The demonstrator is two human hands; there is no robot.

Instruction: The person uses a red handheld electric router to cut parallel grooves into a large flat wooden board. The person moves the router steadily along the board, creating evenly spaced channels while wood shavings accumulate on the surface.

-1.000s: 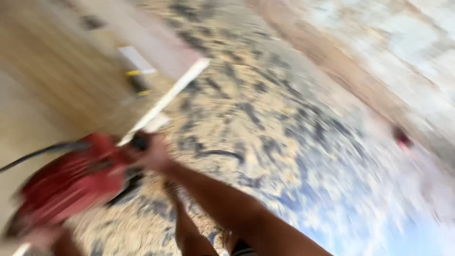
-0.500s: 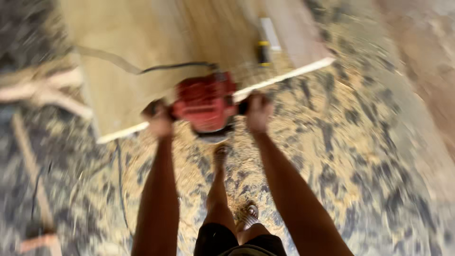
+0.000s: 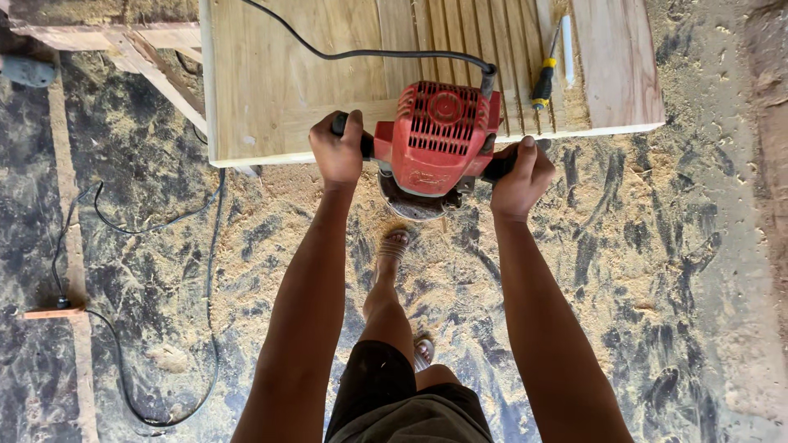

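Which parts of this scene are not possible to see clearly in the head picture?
1. Router bit: hidden under the red body.
2. Handles: covered by the left hand and right hand.
3. Board: far end cut off by the top edge.
4. Cord: leaves at the top edge.
5. Screwdriver tip: too small to tell.

Grooved wooden panel [image 3: 287,74] bearing router [image 3: 439,135], screwdriver [image 3: 543,82].

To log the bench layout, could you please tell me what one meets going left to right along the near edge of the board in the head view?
Left hand → red router → right hand → yellow-handled screwdriver, lying on the wooden board.
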